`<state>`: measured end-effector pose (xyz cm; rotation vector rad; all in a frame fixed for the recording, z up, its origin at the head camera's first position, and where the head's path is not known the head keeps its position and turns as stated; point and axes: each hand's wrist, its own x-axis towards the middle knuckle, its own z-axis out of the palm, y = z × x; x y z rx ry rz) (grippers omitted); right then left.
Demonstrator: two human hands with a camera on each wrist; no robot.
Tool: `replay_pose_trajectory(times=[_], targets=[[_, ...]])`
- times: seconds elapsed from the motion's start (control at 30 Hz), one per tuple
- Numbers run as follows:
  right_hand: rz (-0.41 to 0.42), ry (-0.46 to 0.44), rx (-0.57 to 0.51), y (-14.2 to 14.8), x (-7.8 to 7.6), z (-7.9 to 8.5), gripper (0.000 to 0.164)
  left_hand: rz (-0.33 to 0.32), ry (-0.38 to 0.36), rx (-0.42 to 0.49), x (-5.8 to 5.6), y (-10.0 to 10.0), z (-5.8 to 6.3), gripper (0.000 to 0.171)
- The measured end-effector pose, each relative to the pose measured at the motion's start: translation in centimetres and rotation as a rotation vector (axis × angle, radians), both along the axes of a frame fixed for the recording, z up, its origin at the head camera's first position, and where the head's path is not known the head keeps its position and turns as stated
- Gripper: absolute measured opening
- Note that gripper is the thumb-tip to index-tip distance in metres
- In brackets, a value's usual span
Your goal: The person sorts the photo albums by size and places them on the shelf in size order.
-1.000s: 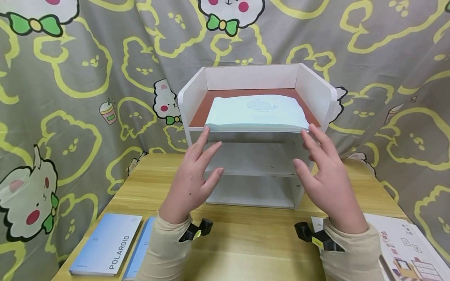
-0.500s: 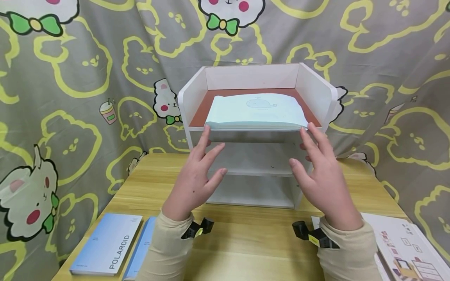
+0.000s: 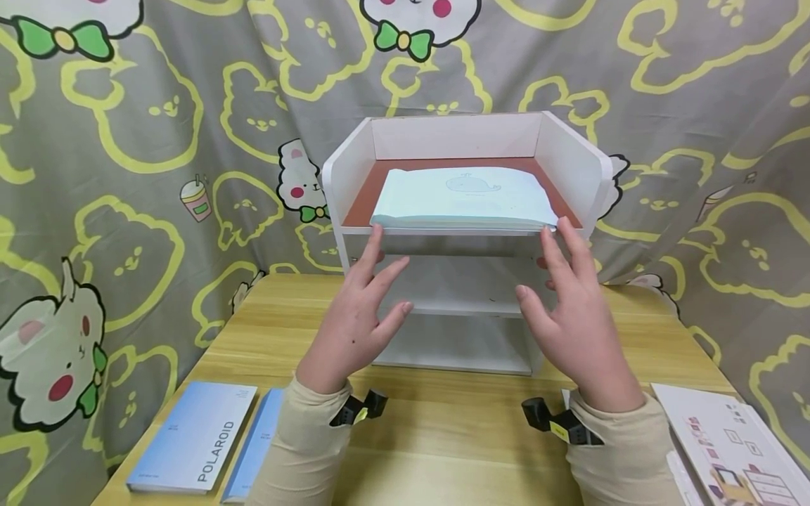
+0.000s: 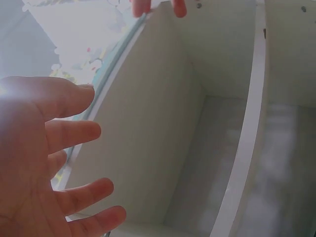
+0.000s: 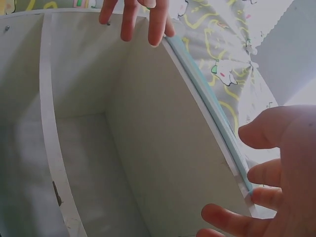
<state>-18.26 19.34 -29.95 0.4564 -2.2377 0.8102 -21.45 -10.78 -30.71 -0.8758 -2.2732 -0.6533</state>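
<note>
A pale blue book-like thing [image 3: 465, 195] with a small whale drawing lies flat on the brown top of the white shelf unit [image 3: 455, 230]. Its front edge runs along the front of that top. My left hand [image 3: 357, 316] has its fingers spread, with a fingertip right at the front left corner. Opposite it, the fingertips of my right hand [image 3: 579, 316] are at the front right corner. Both thumbs stand away from the thing, and neither hand curls round it. In the left wrist view its blue edge [image 4: 111, 61] shows along the shelf's rim.
Two lower shelves [image 3: 455, 281] are below the top, with raised white walls [image 3: 455, 137] around its back and sides. A blue POLAROID book [image 3: 193, 436] and another blue book [image 3: 256, 446] lie at left. A white illustrated book [image 3: 728, 436] lies at right.
The whale-printed thing has shifted slightly back onto the shelf top. Both hands have moved a little forward with it, and the right hand also slightly inward.
</note>
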Motion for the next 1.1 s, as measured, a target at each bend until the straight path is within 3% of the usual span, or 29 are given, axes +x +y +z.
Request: replay_pose_trajectory(times=[0.73, 1.1], targets=[[-0.063, -0.022, 0.04, -0.49, -0.48, 0.04, 0.078, 0.008, -0.024, 0.01, -0.54, -0.21, -0.16, 0.056], [-0.12, 0.031, 0.034, -0.8, -0.67, -0.53, 0.078, 0.007, -0.008, 0.015, -0.78, -0.07, 0.09, 0.053]])
